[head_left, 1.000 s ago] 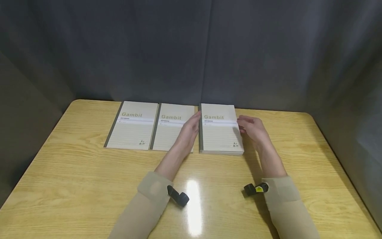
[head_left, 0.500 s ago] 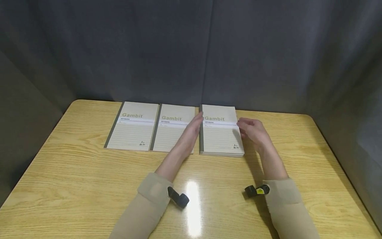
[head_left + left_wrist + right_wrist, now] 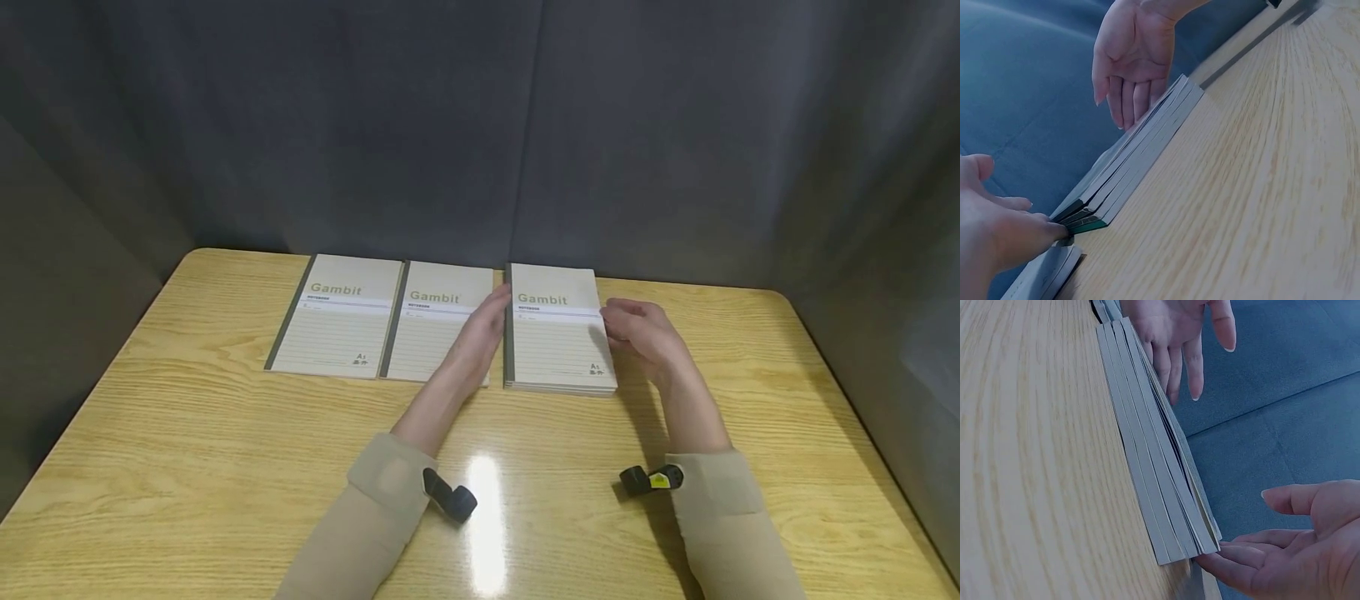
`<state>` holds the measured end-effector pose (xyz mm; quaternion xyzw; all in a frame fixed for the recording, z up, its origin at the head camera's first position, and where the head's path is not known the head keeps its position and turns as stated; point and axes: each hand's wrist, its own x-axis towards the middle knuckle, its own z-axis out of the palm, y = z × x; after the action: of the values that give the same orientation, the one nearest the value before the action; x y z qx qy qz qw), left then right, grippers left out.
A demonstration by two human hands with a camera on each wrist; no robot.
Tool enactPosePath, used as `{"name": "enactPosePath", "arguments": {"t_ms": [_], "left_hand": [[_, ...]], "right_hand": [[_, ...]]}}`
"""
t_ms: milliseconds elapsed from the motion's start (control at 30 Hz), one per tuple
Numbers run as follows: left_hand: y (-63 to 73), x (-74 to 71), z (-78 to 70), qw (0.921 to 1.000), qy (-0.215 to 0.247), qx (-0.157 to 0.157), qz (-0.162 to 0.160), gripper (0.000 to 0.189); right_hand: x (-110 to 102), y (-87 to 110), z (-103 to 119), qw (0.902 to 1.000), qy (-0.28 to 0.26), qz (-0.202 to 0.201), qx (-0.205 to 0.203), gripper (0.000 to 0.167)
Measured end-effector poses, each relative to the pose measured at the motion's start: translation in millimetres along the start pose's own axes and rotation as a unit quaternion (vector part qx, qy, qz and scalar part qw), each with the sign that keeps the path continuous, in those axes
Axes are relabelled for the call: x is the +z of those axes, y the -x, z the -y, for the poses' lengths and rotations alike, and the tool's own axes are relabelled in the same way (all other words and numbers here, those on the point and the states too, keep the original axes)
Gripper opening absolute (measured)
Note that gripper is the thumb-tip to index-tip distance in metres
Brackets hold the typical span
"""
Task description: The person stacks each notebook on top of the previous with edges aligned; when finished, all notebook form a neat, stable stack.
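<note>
A stack of several notebooks (image 3: 561, 346), covers marked "Gambit", lies at the table's back, right of centre. Against its dark spine side, my left hand (image 3: 476, 342) rests with fingers extended, its palm side towards the stack. At the opposite long edge, my right hand (image 3: 647, 335) touches the stack with loosely bent fingers. The left wrist view shows the page edges of the stack (image 3: 1147, 156) between both hands. In the right wrist view, the top cover of the stack (image 3: 1175, 434) stands slightly raised from the pages below. Neither hand grips a notebook.
Two more "Gambit" notebooks lie side by side to the left: a far-left notebook (image 3: 333, 325) and a middle notebook (image 3: 420, 333), partly covered by my left hand. A dark curtain (image 3: 375, 125) hangs behind the wooden table (image 3: 225, 483).
The head view has shifted slightly. Both hands stay at the two sides of the stack, and the notebooks lie in nearly the same places.
</note>
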<state>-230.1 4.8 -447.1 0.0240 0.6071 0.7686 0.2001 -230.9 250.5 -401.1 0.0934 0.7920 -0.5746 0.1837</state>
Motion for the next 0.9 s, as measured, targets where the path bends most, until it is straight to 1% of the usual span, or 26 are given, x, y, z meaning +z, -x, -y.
{"name": "enactPosePath", "arguments": {"t_ms": [133, 367, 600, 800, 900], "left_hand": [[-1.3, -0.5, 1.0, 0.9999, -0.007, -0.005, 0.011, 0.07], [-1.8, -3.0, 1.6, 0.9994, -0.018, 0.001, 0.03, 0.07], [-2.1, -4.3, 0.9, 0.9996, -0.011, 0.001, 0.027, 0.069], [-1.1, -3.1, -0.1, 0.9997, -0.014, -0.011, 0.018, 0.071], [-0.7, -4.1, -0.5, 0.9997, -0.016, -0.007, 0.018, 0.071]], "right_hand": [[-1.0, -0.9, 0.0, 1.0, -0.003, 0.004, 0.006, 0.067], [-1.0, -2.2, 0.2, 0.9999, -0.007, 0.008, 0.012, 0.066], [-0.3, -2.4, 1.0, 0.9999, -0.005, 0.009, 0.01, 0.065], [-1.4, -2.4, 0.4, 0.9999, -0.003, 0.013, 0.009, 0.067], [-2.0, -2.4, -0.5, 0.9998, -0.007, 0.014, 0.008, 0.068]]}}
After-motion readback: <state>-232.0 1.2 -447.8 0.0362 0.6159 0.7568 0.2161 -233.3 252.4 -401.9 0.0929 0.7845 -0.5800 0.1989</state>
